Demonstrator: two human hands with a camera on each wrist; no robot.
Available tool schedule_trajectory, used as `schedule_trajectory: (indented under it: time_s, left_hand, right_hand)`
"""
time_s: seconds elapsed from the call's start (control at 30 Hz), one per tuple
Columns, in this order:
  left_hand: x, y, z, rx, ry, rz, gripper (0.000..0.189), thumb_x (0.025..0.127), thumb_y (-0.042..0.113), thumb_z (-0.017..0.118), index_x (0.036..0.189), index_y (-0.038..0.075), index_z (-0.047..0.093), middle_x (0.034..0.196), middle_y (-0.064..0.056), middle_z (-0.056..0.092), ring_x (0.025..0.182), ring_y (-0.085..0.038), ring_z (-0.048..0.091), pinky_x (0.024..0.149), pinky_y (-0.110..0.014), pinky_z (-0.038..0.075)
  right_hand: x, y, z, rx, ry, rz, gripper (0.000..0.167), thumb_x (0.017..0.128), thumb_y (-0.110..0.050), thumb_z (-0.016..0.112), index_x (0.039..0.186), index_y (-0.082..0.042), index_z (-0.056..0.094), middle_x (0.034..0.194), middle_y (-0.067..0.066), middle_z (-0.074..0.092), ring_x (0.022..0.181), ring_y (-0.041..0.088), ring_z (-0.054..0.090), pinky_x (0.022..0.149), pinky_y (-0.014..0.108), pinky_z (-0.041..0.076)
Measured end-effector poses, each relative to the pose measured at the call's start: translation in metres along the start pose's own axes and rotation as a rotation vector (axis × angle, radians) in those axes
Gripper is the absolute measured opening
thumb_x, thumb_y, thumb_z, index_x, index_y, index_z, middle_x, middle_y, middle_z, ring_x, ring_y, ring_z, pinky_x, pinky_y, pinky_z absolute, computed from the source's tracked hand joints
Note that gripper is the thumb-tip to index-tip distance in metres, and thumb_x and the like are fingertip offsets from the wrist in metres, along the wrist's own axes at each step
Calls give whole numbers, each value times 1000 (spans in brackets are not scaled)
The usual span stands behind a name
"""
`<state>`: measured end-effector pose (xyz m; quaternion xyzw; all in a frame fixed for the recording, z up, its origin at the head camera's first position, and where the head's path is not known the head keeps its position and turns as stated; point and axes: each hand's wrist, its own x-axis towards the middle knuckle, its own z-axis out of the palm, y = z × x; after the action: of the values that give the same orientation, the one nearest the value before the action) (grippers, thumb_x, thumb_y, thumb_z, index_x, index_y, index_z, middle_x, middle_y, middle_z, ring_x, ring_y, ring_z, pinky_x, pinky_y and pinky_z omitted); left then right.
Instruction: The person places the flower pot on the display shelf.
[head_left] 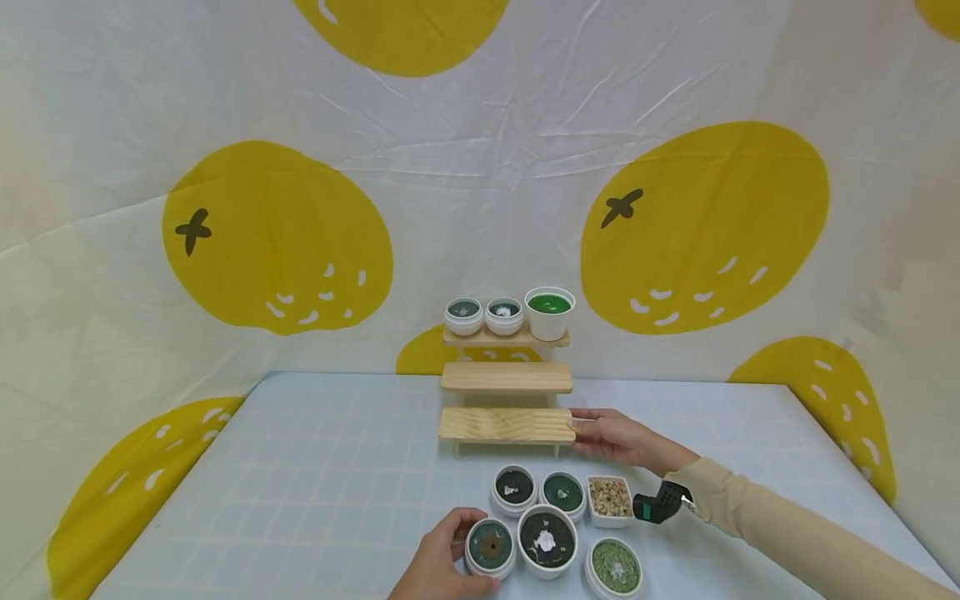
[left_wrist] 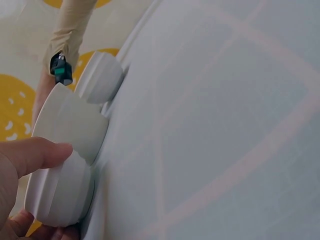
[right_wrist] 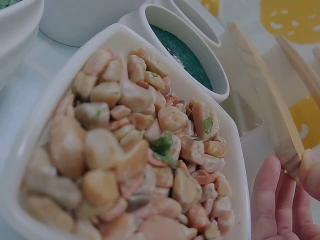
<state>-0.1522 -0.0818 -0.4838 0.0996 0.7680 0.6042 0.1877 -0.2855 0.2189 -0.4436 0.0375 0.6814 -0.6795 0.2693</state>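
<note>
Now left hand point(head_left: 442, 560) grips white pot point(left_wrist: 65, 195), well off back edge of worktop point(head_left: 337, 483); probably light, stiff, slick, best held below rim; right hand point(head_left: 619, 437) pinches right end of wooden shelf point(head_left: 506, 425).

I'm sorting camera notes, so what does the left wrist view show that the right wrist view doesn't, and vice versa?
Only the left wrist view shows the left hand gripping a white pot and a black wristband. Only the right wrist view shows pebbles, plus a wooden shelf gripped by the right hand. Both share white containers, the pale tabletop and yellow-patterned backdrop.
</note>
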Motion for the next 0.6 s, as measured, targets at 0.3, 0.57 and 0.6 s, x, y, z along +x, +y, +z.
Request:
schedule_trajectory:
  time_s: [0.3, 0.57, 0.6]
  left_hand:
    - [-4, 0, -3, 14, -2, 9, 66, 67, 9, 84, 122, -2, 50, 111, -9, 59, 106, -21, 58, 92, -35, 52]
    - [-4, -2, -6, 6, 9, -15, 66, 67, 9, 84, 122, 0, 50, 108, -7, 60, 101, -19, 59, 88, -31, 54]
    - [-4, -2, -6, 6, 11, -21, 65, 67, 9, 84, 122, 0, 50, 108, -7, 60, 101, -18, 59, 87, -31, 54]
  right_hand:
    - [1, 3, 0, 9, -12, -7, 62, 99, -13, 51, 148, 7, 20, 101, 4, 65, 85, 9, 65, 76, 22, 57]
    - [2, 4, -2, 9, -17, -11, 63, 99, -13, 52, 149, 7, 19, 100, 4, 65, 85, 9, 65, 75, 21, 57]
    - [3, 4, -2, 10, -16, -11, 63, 98, -13, 52, 149, 6, 19, 100, 3, 65, 85, 9, 65, 76, 21, 57]
